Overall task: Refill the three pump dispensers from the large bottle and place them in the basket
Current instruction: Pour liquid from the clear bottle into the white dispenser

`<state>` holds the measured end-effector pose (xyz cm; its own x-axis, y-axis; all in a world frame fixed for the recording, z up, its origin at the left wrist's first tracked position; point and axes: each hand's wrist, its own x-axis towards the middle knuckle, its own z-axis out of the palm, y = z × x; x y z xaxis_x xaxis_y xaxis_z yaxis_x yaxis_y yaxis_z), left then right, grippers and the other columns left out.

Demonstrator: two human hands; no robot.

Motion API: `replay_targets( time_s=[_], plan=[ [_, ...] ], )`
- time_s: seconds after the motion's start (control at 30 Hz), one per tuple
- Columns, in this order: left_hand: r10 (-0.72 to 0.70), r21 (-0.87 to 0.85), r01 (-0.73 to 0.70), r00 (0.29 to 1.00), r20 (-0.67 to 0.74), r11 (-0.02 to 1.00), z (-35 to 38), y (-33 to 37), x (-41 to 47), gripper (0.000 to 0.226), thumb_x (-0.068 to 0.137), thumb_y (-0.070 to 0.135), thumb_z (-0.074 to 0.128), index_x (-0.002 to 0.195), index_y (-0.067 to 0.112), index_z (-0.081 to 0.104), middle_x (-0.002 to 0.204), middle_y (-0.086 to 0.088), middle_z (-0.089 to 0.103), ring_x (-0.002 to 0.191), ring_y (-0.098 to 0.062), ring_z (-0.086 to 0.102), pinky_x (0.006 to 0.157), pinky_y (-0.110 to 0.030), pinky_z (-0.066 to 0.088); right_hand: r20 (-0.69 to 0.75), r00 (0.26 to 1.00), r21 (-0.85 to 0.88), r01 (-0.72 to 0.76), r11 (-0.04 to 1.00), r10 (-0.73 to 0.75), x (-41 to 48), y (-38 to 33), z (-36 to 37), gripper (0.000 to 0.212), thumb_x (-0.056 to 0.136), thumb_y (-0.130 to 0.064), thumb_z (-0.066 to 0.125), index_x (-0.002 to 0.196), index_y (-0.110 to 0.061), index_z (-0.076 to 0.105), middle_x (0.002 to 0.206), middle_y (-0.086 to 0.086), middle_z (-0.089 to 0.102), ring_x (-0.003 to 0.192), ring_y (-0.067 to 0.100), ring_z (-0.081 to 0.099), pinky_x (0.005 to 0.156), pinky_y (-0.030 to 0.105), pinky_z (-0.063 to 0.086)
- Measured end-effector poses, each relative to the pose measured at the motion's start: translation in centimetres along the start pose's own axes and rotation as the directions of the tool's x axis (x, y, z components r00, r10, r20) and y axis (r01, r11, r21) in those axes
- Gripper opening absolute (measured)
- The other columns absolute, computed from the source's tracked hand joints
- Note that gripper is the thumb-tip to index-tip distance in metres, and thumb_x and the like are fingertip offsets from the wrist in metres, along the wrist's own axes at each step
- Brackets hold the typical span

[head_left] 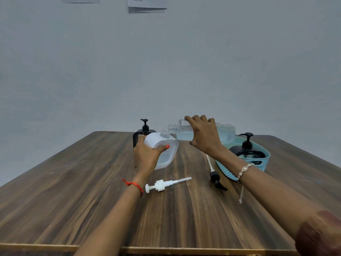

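On the wooden worktop (92, 200) the blue basket (268, 156) sits right, one black dispenser (247, 152) inside it. The right hand (204, 137) has its fingers (195, 120) curled over the large bottle (226, 133), tipped mouth-first at the open white dispenser (166, 154), which the left hand (147, 154) grips and tilts. Pouring well likely means aligned mouths and a slow tip. Whether liquid is flowing is unclear. A second black dispenser (145, 129) is half hidden behind. The white pump (162, 184) and black pump (215, 179) lie loose.

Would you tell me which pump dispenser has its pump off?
The white dispenser in the left hand: its neck is open. The far black dispenser and the black dispenser in the basket wear pumps.
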<state>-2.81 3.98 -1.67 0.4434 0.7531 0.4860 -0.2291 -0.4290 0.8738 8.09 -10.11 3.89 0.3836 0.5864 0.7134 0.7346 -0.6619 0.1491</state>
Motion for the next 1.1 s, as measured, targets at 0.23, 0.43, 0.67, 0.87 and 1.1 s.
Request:
replay_targets(
  time_s=[0.23,0.43,0.67,0.87,1.1],
  plan=[
    [-0.005,0.012,0.005,1.000,-0.006,1.000,0.01,-0.09,-0.18,0.063,0.055,0.023,0.089,0.109,0.012,0.058,0.100,0.000,0.063,0.088,-0.017,0.058,0.067,-0.021,0.043,0.000,1.000,-0.008,0.006,1.000,-0.006,-0.07,0.08,0.00,0.069,0.065,-0.006,0.070,0.129,-0.015,0.046,0.115,0.010,0.058,0.102,0.032,0.052,0.088,0.044,0.035],
    [-0.020,0.022,0.021,1.000,-0.016,1.000,0.14,-0.18,-0.22,0.065,0.054,0.024,0.090,0.109,0.010,0.059,0.104,-0.006,0.066,0.091,-0.022,0.061,0.071,-0.028,0.046,0.001,1.000,-0.016,0.010,1.000,-0.010,-0.12,0.18,0.01,0.069,0.065,-0.005,0.070,0.129,-0.015,0.046,0.115,0.010,0.058,0.102,0.032,0.052,0.088,0.045,0.035],
    [-0.020,0.020,0.020,1.000,-0.016,1.000,0.13,0.15,-0.40,0.064,0.054,0.022,0.090,0.109,0.008,0.059,0.104,-0.009,0.066,0.086,-0.019,0.058,0.071,-0.027,0.044,-0.003,1.000,-0.016,0.010,1.000,-0.010,-0.19,0.24,-0.11,0.069,0.065,-0.006,0.070,0.129,-0.015,0.046,0.116,0.010,0.058,0.103,0.032,0.051,0.089,0.045,0.035],
    [-0.022,0.016,0.023,1.000,-0.011,1.000,0.12,0.26,-0.49,0.065,0.054,0.023,0.090,0.110,0.008,0.058,0.103,-0.008,0.065,0.087,-0.020,0.058,0.070,-0.027,0.044,-0.010,1.000,-0.020,0.013,1.000,-0.013,-0.24,0.23,-0.28,0.069,0.064,-0.005,0.071,0.128,-0.015,0.047,0.114,0.011,0.059,0.102,0.033,0.053,0.088,0.045,0.036],
    [-0.018,0.019,0.018,1.000,-0.016,1.000,0.09,0.26,-0.57,0.067,0.055,0.023,0.090,0.112,0.009,0.058,0.106,-0.008,0.065,0.089,-0.019,0.058,0.074,-0.028,0.046,-0.026,0.999,-0.024,0.024,0.999,-0.025,-0.30,0.11,-0.30,0.070,0.060,-0.004,0.073,0.125,-0.013,0.050,0.110,0.013,0.061,0.098,0.034,0.054,0.085,0.046,0.038]
  ],
)
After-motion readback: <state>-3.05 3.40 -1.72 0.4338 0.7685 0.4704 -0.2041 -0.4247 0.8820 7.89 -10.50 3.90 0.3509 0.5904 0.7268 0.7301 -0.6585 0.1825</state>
